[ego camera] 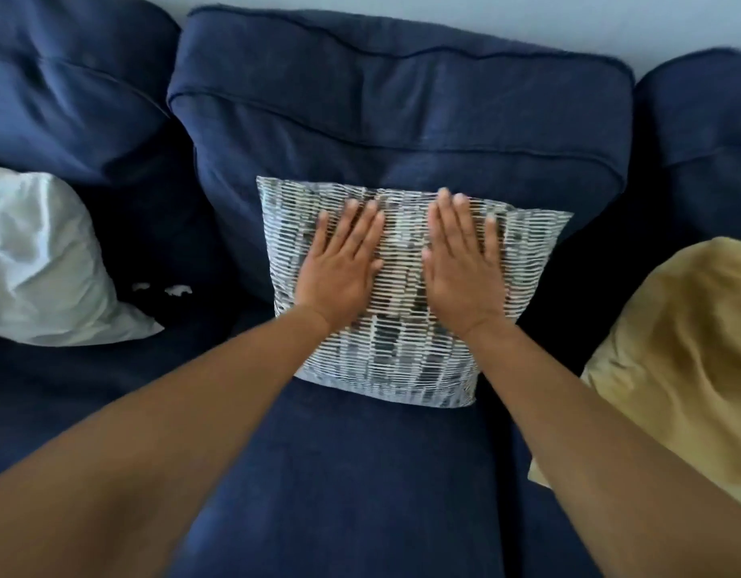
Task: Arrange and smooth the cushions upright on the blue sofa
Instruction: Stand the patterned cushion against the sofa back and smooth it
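Three loose cushions sit on a blue sofa (pixel 360 473), seen from above. At far left, a white cushion (pixel 43 260) leans w/ creased fabric against the back rest. Centre: a patterned cushion (pixel 402 360), grey & white dashes, stands upright against the middle back cushion (pixel 402 102). Left hand (pixel 339 269) lies flat on its face, fingers spread, gripping nothing. Right hand (pixel 464 269) just beside it, also flat & unclenched, palm pressing the fabric. At far right, a mustard-yellow cushion (pixel 669 360) lies slumped on the seat.
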